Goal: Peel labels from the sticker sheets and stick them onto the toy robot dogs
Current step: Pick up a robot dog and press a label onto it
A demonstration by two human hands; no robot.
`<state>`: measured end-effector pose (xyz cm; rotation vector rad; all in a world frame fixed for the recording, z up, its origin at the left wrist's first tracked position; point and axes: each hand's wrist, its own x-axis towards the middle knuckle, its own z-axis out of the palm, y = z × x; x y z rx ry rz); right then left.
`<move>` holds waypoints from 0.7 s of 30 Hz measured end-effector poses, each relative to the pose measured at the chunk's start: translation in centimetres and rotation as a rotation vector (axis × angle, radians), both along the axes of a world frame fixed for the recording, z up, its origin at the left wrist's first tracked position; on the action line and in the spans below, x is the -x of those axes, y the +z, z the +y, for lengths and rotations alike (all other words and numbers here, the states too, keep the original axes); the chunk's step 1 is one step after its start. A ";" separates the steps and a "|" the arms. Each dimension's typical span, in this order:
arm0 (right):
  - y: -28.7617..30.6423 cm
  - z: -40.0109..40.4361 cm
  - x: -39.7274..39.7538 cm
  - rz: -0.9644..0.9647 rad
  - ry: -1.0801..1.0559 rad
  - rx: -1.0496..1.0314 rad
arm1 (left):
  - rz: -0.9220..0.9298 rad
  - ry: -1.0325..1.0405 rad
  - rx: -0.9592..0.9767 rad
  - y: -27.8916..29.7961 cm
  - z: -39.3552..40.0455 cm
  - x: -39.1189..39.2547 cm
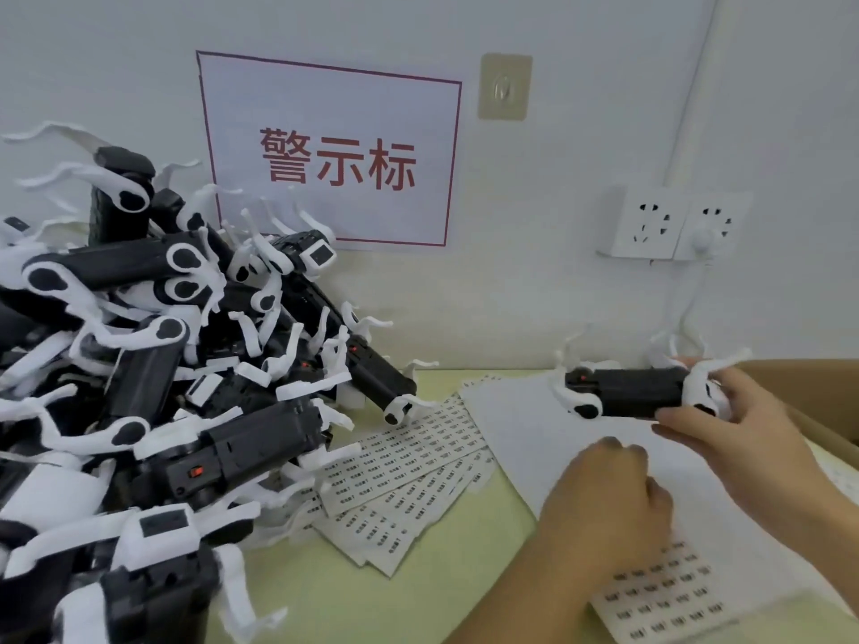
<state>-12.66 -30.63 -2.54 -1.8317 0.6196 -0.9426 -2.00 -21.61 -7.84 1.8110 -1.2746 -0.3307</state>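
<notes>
My right hand (725, 425) held a dog (637, 396) up over the white paper (520, 425), fingers curled round its back end. My left hand (613, 499) sat over a sheet (660, 592) with fingers bent. I could not tell if it pinched a label. The label might fold and stick to itself. The big pile (153, 364) might slide onto the other sheets (418, 457).

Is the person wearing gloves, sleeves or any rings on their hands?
No. The left hand and the right hand are both bare: no gloves, no rings that show, no watch or bracelet. Both forearms are uncovered as far as the picture reaches, so no sleeve is visible. The fingernails look short and plain.
</notes>
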 end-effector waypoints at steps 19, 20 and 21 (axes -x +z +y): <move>-2.4 1.9 -2.6 0.036 -0.053 0.086 | -0.505 0.229 0.128 -0.7 2.3 -3.1; -2.2 2.3 -3.0 0.034 -0.016 0.115 | -0.459 0.256 0.162 -0.6 2.6 -3.3; -2.1 2.6 -3.4 0.020 0.018 0.129 | -0.424 0.290 0.198 -0.5 2.8 -3.5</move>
